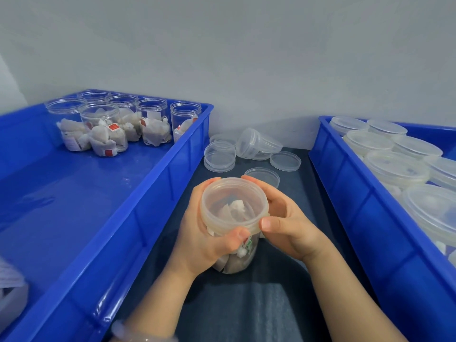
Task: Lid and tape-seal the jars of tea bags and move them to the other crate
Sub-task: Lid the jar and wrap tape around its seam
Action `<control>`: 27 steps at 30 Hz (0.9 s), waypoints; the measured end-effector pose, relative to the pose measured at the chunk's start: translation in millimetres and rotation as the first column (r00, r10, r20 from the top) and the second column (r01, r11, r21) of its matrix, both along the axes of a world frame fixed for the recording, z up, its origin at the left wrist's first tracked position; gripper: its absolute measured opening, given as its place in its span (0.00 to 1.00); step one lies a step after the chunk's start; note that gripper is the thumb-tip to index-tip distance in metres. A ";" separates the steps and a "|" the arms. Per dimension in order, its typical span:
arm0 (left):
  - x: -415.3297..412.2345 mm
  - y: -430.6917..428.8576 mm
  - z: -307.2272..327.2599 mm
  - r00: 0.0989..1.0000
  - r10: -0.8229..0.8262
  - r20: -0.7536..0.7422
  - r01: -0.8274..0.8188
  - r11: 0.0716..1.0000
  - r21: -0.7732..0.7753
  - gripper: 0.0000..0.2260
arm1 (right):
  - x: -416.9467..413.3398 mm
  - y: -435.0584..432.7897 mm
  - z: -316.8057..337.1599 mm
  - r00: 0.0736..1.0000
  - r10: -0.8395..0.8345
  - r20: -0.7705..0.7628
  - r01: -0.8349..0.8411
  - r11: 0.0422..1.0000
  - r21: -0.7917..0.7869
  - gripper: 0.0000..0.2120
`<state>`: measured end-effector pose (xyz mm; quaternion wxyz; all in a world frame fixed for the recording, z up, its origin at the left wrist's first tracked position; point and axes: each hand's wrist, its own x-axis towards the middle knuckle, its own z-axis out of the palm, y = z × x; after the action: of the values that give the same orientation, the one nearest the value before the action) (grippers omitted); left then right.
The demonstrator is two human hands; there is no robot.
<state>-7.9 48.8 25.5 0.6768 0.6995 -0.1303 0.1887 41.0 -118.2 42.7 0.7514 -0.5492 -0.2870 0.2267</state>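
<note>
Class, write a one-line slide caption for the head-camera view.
Left hand holds a tea-bag jar, right hand grips its lid; open jars stand in the left crate, lidded jars in the right crate.

Setting: small packing station, workshop-like.
Containers: two blue plastic crates, left crate (148, 218) and right crate (370, 230), set on a dark table (283, 267).
Stock: identical open jars (103, 127) of tea bags grouped in the left crate's far corner; lidded jars (394, 166) ranked in the right crate.
Loose parts: spare lids (246, 151) heaped at the table's far edge.
Backdrop: bare grey wall (246, 58).
</note>
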 end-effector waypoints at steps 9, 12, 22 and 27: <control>-0.3 1.6 12.6 0.999 0.045 0.028 -0.044 0.998 -0.035 0.44 | 2.5 -1.3 23.7 0.993 -0.100 0.065 0.108 0.986 -0.128 0.50; 0.7 -12.7 25.4 0.995 0.098 0.011 -0.095 0.979 -0.178 0.38 | -3.6 24.9 31.0 0.875 -0.473 0.105 0.476 0.879 -0.005 0.36; 14.1 -24.8 28.0 0.960 0.282 -0.005 -0.276 0.937 -0.215 0.16 | -13.5 46.6 23.6 0.636 -0.759 0.142 0.760 0.648 0.058 0.24; 16.7 -23.4 25.1 0.961 0.275 -0.003 -0.268 0.932 -0.244 0.15 | -14.2 48.1 23.8 0.649 -0.751 0.126 0.751 0.658 0.053 0.25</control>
<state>8.8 25.4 50.7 0.7224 0.6199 -0.0189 0.3057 26.8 -70.2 66.5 0.7552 -0.6343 -0.0843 -0.1418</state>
